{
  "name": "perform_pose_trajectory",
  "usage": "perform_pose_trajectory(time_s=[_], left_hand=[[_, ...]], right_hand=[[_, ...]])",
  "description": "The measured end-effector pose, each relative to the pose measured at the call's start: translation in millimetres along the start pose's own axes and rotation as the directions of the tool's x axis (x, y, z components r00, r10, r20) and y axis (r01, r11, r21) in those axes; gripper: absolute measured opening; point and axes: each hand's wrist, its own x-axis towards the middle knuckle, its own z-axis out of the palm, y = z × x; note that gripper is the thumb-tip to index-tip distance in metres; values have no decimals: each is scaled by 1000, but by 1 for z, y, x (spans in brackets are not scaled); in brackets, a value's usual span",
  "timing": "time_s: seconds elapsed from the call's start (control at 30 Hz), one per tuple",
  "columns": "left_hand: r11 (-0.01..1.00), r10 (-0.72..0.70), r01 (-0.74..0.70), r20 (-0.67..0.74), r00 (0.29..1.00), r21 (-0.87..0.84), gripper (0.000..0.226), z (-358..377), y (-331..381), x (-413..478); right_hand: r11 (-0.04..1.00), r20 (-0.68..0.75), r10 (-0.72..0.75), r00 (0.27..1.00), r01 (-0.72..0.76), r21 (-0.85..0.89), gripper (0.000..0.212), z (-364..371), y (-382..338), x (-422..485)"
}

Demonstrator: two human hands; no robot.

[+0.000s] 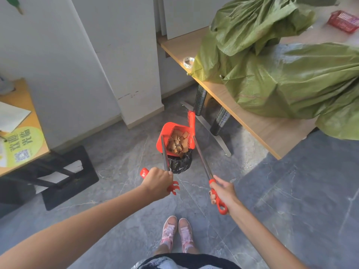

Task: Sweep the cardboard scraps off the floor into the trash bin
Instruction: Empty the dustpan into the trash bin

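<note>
Both fists clamped on handles — dustpan (175,138) full of cardboard scraps (178,142) over the trash bin (179,162) — tip it crooked and they'll miss that small opening.

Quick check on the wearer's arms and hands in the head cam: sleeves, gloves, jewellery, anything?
Both forearms are bare from the frame edge to the wrist, with no sleeves in view. The left hand and right hand wear no gloves, and no watch, bracelet or ring shows. Fingernails are too small to judge. Lower down, pink lace-up sneakers and a dark garment edge are visible.
</note>
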Motion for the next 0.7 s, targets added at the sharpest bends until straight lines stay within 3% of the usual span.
perform_pose_trajectory(time_s=[0.4, 0.7], left_hand=[[958, 101, -122, 96, 990, 258, 12, -37, -27, 4], [909, 138, -160, 86, 987, 386, 22, -46, -31, 6]], right_hand=[[1000, -22, -11, 1000, 11, -11, 59, 5, 1, -5], [999, -1, -32, 999, 32, -5, 58, 10, -12, -13]])
